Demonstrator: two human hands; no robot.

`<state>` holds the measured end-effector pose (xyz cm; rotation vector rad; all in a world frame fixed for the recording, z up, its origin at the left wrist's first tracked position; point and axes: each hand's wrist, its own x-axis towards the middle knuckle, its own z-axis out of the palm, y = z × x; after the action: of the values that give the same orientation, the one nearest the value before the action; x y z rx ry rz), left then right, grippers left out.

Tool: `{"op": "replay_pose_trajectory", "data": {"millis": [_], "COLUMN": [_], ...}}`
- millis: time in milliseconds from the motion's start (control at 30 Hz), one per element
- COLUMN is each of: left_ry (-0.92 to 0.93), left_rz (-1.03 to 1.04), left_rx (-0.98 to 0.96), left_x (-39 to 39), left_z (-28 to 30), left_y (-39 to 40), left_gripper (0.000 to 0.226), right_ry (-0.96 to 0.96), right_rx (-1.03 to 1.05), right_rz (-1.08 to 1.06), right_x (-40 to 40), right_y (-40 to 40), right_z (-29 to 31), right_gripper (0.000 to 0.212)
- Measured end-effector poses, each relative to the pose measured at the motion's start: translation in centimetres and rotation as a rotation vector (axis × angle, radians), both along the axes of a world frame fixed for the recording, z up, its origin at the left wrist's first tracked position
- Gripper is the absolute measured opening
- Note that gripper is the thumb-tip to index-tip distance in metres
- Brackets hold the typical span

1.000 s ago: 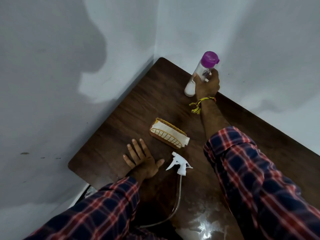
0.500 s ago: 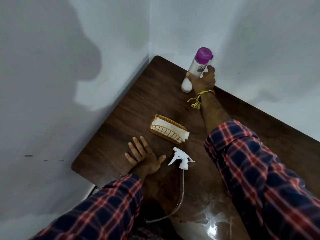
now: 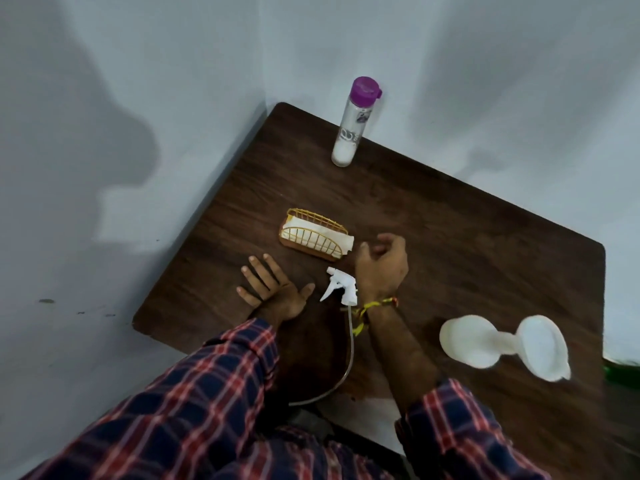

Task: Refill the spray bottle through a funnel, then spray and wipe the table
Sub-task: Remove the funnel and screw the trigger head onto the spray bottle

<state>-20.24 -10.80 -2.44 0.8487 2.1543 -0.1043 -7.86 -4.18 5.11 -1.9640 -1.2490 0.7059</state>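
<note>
A clear bottle with a purple cap [image 3: 351, 128] stands upright at the table's far corner, nobody touching it. The white spray head [image 3: 341, 285] with its clear tube [image 3: 349, 344] lies on the brown table [image 3: 467, 237] between my hands. My left hand [image 3: 272, 287] rests flat on the wood, fingers spread. My right hand [image 3: 381, 265] hovers just right of the spray head, fingers loosely curled and holding nothing. A white funnel-like piece [image 3: 502, 344] lies on its side at the right.
A gold wire holder with white napkins [image 3: 313, 239] sits just beyond my hands. White walls meet behind the table's far corner. Something green [image 3: 621, 370] shows at the right edge. The table's near-left corner is close to my left sleeve.
My right hand let go of the purple-capped bottle and drew back to beside the spray head. The view shifted, bringing the white funnel-like piece into sight. My left hand stayed flat.
</note>
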Motion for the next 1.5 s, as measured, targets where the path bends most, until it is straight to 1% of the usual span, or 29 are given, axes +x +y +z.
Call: {"op": "replay_pose_trajectory", "data": {"millis": [67, 167, 200, 267, 367, 533, 667, 767, 867, 1000, 1067, 1167, 1233, 1300, 1333, 1433, 1500], "left_ry": [0.005, -0.021, -0.032, -0.051, -0.055, -0.052, -0.132, -0.218, -0.243, -0.34, -0.424, -0.566, -0.655, -0.734, -0.753, -0.724, -0.682], "left_rz": [0.003, -0.022, -0.039, -0.074, -0.116, -0.12, 0.017, 0.1, 0.049, 0.01, 0.007, -0.046, -0.113, -0.219, -0.291, -0.493, -0.558], "left_rx": [0.007, 0.009, 0.017, 0.049, 0.129, 0.291, 0.444, 0.546, 0.666, 0.757, 0.798, 0.84, 0.836, 0.821, 0.831, 0.833, 0.805], "left_x": [-0.1, -0.5, -0.7, -1.0, -1.5, -2.8, -1.9, -0.3, 1.7, 4.5, 6.0, 9.5, 12.1, 15.2, 16.6, 20.6, 22.8], "left_z": [0.0, 0.0, 0.0, 0.1, 0.2, 0.3, 0.9, 2.0, 3.3, 5.1, 6.4, 9.3, 11.3, 13.0, 13.5, 14.4, 14.3], "left_y": [0.0, -0.2, -0.4, -0.8, -2.1, -4.1, -5.1, -5.2, -5.2, -4.1, -3.2, -1.8, -1.1, -0.8, -0.7, -0.4, -0.1], "left_gripper": [0.125, 0.121, 0.118, 0.11, 0.1, 0.083, 0.068, 0.052, 0.039, 0.032, 0.032, 0.037, 0.047, 0.064, 0.073, 0.097, 0.109], "right_ry": [-0.092, -0.289, -0.337, -0.394, -0.403, -0.349, -0.248, -0.201, -0.162, -0.082, -0.052, -0.027, -0.014, 0.002, 0.008, 0.006, -0.012], "right_rx": [-0.164, -0.456, -0.514, -0.541, -0.525, -0.427, -0.352, -0.209, -0.026, 0.227, 0.313, 0.382, 0.42, 0.444, 0.45, 0.445, 0.43], "right_rz": [0.07, 0.265, 0.319, 0.373, 0.367, 0.385, 0.3, 0.253, 0.254, 0.192, 0.162, 0.154, 0.135, 0.105, 0.087, 0.05, 0.028], "right_x": [1.2, 2.0, 2.0, 1.7, 1.4, 2.2, 3.6, 4.7, 5.9, 7.2, 8.1, 11.0, 13.4, 16.3, 17.8, 22.2, 24.7], "right_y": [-1.8, -3.5, -3.9, -4.3, -4.4, -4.8, -5.2, -5.5, -5.7, -6.3, -6.3, -6.7, -7.1, -7.7, -7.9, -8.1, -8.2], "right_z": [-1.0, -2.3, -2.6, -3.0, -3.6, -4.4, -4.0, -3.0, -0.8, 4.1, 7.1, 11.9, 14.5, 16.6, 17.4, 18.5, 18.4], "right_gripper": [0.035, 0.058, 0.064, 0.066, 0.058, 0.043, 0.042, 0.037, 0.035, 0.035, 0.036, 0.038, 0.037, 0.037, 0.037, 0.036, 0.037]}}
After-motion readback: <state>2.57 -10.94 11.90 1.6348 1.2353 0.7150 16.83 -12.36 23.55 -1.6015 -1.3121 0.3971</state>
